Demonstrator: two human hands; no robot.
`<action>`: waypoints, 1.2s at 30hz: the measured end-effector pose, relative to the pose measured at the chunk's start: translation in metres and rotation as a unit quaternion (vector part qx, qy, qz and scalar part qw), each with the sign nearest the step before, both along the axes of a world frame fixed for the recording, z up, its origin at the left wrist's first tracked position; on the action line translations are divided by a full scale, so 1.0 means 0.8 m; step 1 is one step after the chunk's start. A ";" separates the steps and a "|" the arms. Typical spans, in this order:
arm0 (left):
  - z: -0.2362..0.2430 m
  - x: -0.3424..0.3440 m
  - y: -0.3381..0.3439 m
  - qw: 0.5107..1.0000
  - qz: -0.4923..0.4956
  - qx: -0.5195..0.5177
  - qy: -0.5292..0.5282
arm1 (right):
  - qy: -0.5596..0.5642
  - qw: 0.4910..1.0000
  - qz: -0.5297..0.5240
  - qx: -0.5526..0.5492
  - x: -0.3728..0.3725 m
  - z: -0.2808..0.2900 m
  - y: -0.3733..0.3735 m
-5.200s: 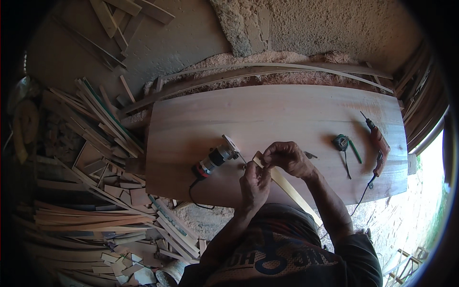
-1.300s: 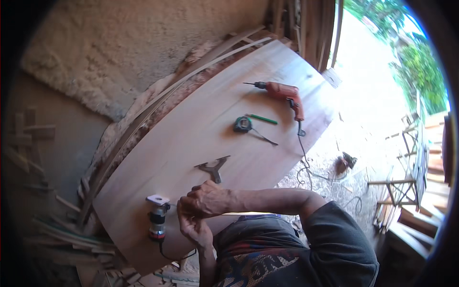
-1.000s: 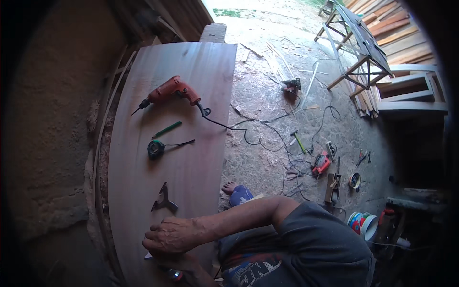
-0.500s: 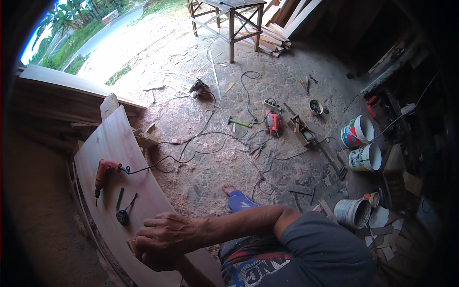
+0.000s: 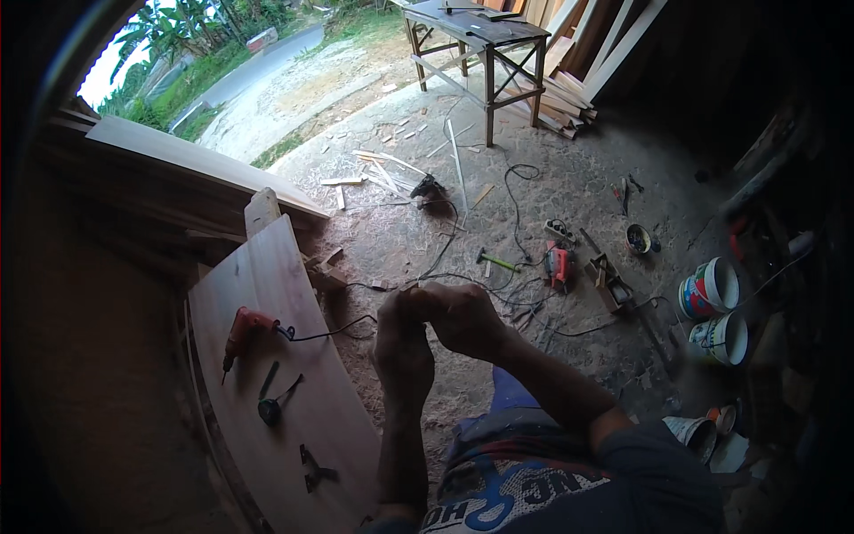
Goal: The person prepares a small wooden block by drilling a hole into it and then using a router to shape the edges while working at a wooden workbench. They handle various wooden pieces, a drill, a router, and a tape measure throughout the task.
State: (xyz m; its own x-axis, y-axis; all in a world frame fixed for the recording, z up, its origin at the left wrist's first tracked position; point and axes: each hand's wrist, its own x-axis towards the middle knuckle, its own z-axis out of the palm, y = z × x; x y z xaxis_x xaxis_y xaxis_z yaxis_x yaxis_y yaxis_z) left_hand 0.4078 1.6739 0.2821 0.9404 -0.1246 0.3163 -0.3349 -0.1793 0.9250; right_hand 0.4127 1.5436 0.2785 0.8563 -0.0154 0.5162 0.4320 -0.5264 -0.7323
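My left hand (image 5: 405, 343) and my right hand (image 5: 465, 320) meet in front of my body, over the floor just right of a pale wooden board (image 5: 329, 392). Both are closed, fingers curled against each other. A tiny pale bit shows at their top; what they hold is too hidden to name. On the board lie an orange corded drill (image 5: 249, 333), a black tape measure (image 5: 269, 411), a dark thin stick (image 5: 269, 380) and a small black tool with spread arms (image 5: 316, 470).
Cords cross the floor around a red power tool (image 5: 558, 266), a green-handled hammer (image 5: 498, 261) and a wooden hand plane (image 5: 612, 283). Buckets (image 5: 719, 338) stand at right. A wooden table (image 5: 480, 31) and stacked planks (image 5: 560, 98) are at the back.
My hands have moved up and right, from above the board to over the floor. The black tool on the board now shows. The whole view has shifted, with the scene lying farther right.
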 end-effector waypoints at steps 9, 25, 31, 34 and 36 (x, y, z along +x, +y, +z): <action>-0.036 0.120 -0.119 0.996 0.020 0.074 -0.035 | -0.055 0.989 -0.017 -0.133 0.104 -0.016 -0.136; -0.146 0.330 -0.325 0.962 -0.143 0.023 0.230 | 0.269 0.960 -0.079 -0.010 0.281 -0.191 -0.327; -0.258 0.393 -0.375 0.913 -0.155 0.013 0.378 | 0.410 0.902 -0.135 -0.010 0.278 -0.210 -0.448; -0.310 0.423 -0.392 0.878 -0.133 0.064 0.456 | 0.349 0.910 -0.223 -0.011 0.259 -0.250 -0.542; -0.355 0.435 -0.400 0.864 -0.120 0.068 0.485 | 0.294 0.911 -0.285 -0.039 0.249 -0.300 -0.622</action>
State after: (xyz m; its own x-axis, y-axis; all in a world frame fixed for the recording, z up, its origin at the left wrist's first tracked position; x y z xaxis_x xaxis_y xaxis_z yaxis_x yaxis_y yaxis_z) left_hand 0.7557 1.3539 -0.0021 0.6976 -0.3261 -0.6379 0.5427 -0.3407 0.7677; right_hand 0.6123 1.0457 0.0389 0.8494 -0.5277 -0.0101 -0.3833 -0.6035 -0.6992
